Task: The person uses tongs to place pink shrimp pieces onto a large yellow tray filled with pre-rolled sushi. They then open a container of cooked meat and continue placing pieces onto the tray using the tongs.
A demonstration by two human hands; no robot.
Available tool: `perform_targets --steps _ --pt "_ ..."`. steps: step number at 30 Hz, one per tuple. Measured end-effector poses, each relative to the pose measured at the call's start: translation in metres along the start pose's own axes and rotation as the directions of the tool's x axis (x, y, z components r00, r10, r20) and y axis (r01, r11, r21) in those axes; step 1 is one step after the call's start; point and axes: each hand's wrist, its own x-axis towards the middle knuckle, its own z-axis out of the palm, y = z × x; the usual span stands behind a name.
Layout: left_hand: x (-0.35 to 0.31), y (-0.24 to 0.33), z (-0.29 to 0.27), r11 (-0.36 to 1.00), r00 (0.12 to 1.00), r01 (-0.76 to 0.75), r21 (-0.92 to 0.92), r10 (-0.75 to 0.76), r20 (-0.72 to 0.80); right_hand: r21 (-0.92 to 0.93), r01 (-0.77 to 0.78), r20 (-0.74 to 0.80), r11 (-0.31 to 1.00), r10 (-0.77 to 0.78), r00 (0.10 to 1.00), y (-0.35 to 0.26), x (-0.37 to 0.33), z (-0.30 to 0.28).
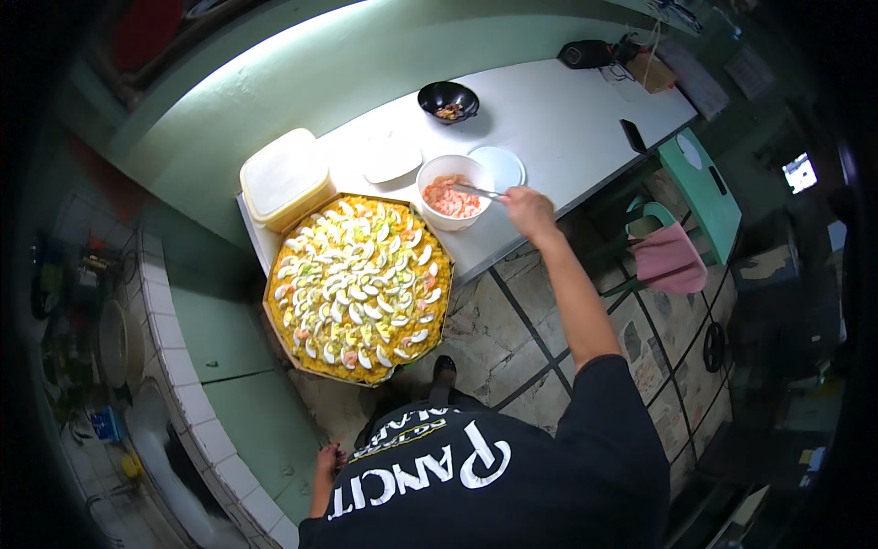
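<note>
My right hand is closed around the handle of a slim metal utensil. Its far end rests among pinkish-orange shrimp in a round white tub. Left of the tub lies a large eight-sided tray of yellow-orange noodles, covered with sliced boiled eggs, chopped greens and some shrimp. Low beside my body, my left hand has its fingers curled. Whatever it may hold is too small and dark to make out.
A white table carries a black bowl with brown bits, a white lid, a white dish and a lidded cream container. Rightward stands a green chair with a pink cloth. A tiled counter runs along the left.
</note>
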Motion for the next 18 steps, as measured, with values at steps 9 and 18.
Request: perform_targets --steps 9,18 --pt "-0.009 -0.017 0.008 0.924 0.922 -0.33 0.192 0.359 -0.144 -0.112 -0.09 0.222 0.99 0.113 0.969 -0.059 0.052 0.006" --pt "-0.009 -0.019 0.006 0.859 0.914 -0.386 0.335 0.405 0.013 -0.171 0.001 0.268 0.985 0.045 0.962 -0.08 0.063 0.009"
